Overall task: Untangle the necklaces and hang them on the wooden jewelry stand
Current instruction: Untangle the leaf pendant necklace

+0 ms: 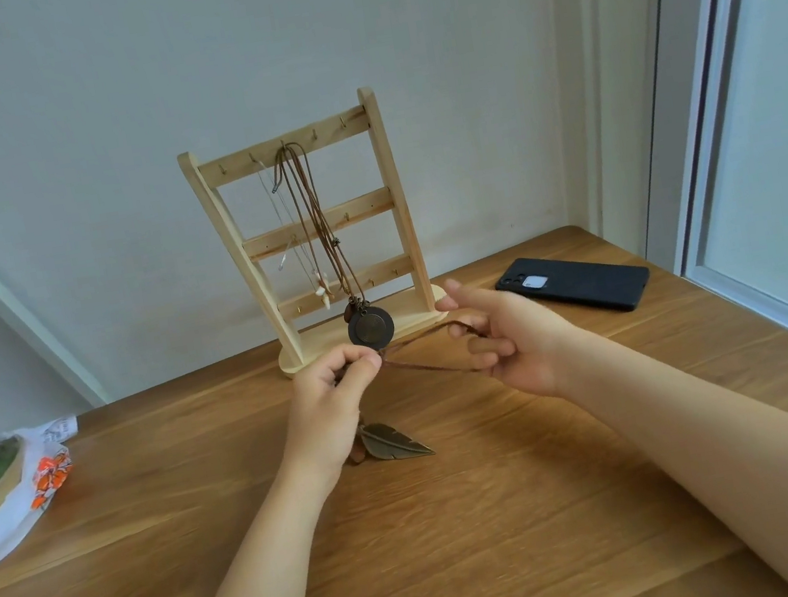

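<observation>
A wooden jewelry stand (398,204) with three hooked bars stands at the back of the table. From its top bar hang a brown cord necklace with a round dark medallion (371,328) and a thin pale necklace with a small white pendant (323,291). My left hand (333,400) pinches a brown cord (423,368) just in front of the stand's base. My right hand (501,338) holds the cord's loop stretched over its curled fingers. The cord's bronze leaf pendant (394,442) hangs below my left hand, just above the table.
A black phone (575,282) lies on the wooden table (468,518) to the right of the stand. At the left edge sits a plastic bag with orange print (43,477) over a round object. A window frame runs along the right side.
</observation>
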